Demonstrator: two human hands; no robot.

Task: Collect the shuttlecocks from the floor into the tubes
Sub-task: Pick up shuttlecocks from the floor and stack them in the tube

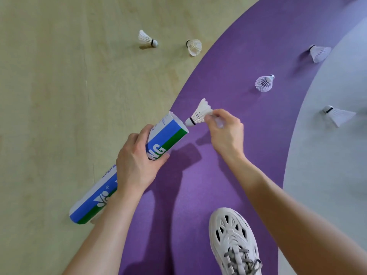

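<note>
Glossy printed cardboard tube point(127, 169); matt wood-grain floor point(59, 86); perforated rubbery shoe point(234, 241).

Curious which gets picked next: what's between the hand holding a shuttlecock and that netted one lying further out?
Nothing: the head view shows only bare purple floor between the right hand and the netted shuttlecock.

At frame centre, the left hand point(137, 165) grips a tube point(129, 169); the right hand point(224, 132) pinches a shuttlecock point(200, 114), cork at the tube's open mouth.
</note>
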